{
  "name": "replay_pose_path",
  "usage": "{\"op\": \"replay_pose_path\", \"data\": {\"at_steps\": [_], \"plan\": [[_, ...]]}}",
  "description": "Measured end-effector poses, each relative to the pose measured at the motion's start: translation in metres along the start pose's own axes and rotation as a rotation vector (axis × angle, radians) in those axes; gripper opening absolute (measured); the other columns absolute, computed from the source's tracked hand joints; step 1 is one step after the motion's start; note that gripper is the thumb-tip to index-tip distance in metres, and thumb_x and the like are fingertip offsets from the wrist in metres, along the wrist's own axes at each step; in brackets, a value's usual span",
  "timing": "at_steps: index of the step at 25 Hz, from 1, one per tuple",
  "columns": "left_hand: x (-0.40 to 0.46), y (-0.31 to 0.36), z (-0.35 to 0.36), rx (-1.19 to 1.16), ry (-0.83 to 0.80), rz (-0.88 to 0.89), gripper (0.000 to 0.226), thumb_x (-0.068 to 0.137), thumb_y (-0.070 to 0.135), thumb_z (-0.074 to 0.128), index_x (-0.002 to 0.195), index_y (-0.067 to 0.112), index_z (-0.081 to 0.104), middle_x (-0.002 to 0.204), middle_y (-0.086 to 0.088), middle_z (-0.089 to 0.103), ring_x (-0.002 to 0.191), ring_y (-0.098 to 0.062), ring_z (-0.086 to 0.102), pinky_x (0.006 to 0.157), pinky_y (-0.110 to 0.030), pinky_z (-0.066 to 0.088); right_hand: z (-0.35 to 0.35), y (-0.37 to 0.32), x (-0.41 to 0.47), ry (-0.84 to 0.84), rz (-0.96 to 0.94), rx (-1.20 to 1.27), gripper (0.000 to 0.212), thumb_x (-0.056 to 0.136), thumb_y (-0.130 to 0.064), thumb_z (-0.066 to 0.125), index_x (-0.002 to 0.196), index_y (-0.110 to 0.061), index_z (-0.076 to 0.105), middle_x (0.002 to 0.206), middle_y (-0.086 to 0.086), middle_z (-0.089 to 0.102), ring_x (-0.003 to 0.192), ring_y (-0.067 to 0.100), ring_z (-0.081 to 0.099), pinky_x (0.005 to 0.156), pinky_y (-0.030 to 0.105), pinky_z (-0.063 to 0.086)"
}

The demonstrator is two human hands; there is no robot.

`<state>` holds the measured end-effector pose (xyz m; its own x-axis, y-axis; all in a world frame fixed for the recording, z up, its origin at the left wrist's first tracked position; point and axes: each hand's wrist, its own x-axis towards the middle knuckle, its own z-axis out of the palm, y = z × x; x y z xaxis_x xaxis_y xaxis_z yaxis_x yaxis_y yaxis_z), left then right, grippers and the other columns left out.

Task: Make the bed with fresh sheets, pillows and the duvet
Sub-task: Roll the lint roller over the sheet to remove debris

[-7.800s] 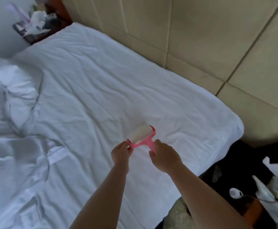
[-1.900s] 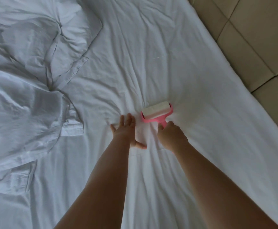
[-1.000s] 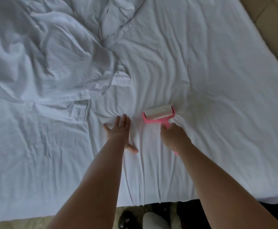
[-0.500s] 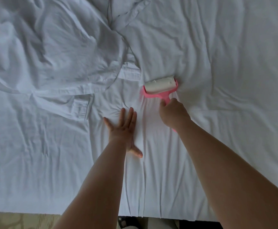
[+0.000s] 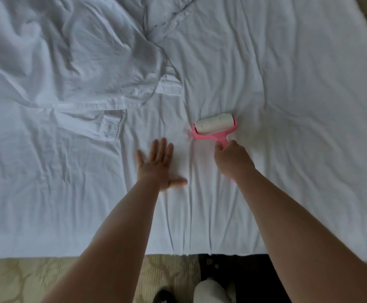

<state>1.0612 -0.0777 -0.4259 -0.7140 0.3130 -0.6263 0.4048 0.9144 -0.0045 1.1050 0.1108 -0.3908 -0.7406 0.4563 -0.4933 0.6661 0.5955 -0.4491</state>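
The left hand (image 5: pixel 159 165) lay flat, fingers straight, on the wrinkled white fitted sheet (image 5: pixel 287 84). Just right of it, the right hand (image 5: pixel 232 160) gripped a pink-handled lint roller (image 5: pixel 215 126) touching the sheet. A crumpled white duvet cover (image 5: pixel 69 51) lay beyond the left hand.

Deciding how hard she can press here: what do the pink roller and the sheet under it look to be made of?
The lint roller: frame and handle look like smooth moulded pink plastic with an even colour; the drum looks like matte off-white paper, probably sticky sheets. The sheet: thin matte white woven cloth, likely cotton or a blend, judging by its fine soft creases. The right hand grips the handle; the left hand presses flat.
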Motion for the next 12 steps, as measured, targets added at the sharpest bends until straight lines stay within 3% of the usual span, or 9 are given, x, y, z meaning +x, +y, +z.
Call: {"op": "replay_pose_path", "data": {"at_steps": [3,7,12], "plan": [[-0.037,-0.003,0.027,-0.022,-0.010,-0.009,0.116,0.073,0.084,0.038,0.147,0.022,-0.024,0.151,0.000,-0.036,0.140,-0.026,-0.031,0.114,-0.059,-0.006,0.009,0.020,-0.040,0.017,0.037,0.049,0.049,0.100,-0.041,0.029,0.121,-0.002,0.049,0.113,0.017,0.059,0.102,0.033,0.056,0.078,0.034,0.040],[-0.067,-0.014,0.036,0.000,-0.004,0.056,0.118,0.073,0.077,0.053,0.151,0.020,-0.016,0.155,0.003,-0.028,0.144,-0.025,-0.022,0.118,-0.051,0.003,0.013,0.025,-0.084,0.061,0.043,0.039,0.049,0.101,-0.042,0.028,0.116,-0.001,0.050,0.093,0.010,0.055,0.084,0.027,0.054,0.071,0.032,0.040],[-0.081,-0.029,0.031,-0.011,0.034,0.070,0.112,0.080,0.061,0.062,0.152,0.012,-0.008,0.159,0.000,-0.017,0.147,-0.017,-0.008,0.120,-0.037,0.009,0.009,-0.002,-0.087,0.071,-0.087,0.016,0.051,0.100,-0.043,0.029,0.118,0.000,0.051,0.110,0.016,0.060,0.099,0.032,0.059,0.079,0.036,0.045]]}}
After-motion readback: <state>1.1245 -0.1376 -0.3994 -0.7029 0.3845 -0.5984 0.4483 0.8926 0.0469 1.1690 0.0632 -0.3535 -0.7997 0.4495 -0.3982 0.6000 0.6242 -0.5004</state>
